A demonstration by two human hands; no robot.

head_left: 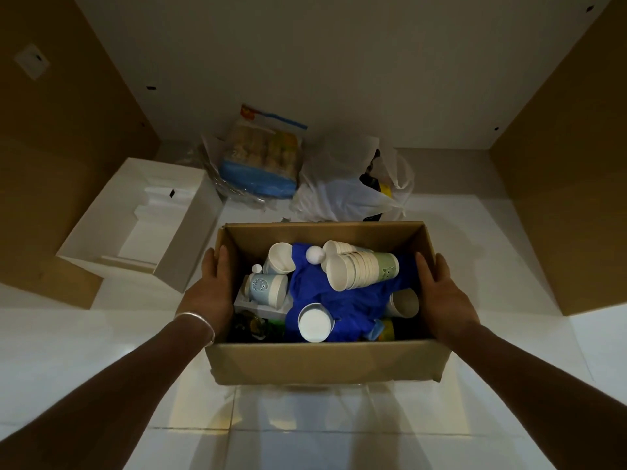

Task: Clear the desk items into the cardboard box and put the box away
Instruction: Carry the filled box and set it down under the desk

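White tiled floor; left hand and right hand (palms flat) clamped on cardboard box sides

Dim alcove: glossy white tiled floor, brown side panels, pale back wall.

Two bare forearms, one bangle

Both arms are showing bare from the lower frame edge up to the hands, with no sleeves reaching into view. The left hand is wearing a thin silvery bangle at the wrist, its curved band catching light. The right hand is wearing nothing at the wrist, and its fingers are showing no rings.
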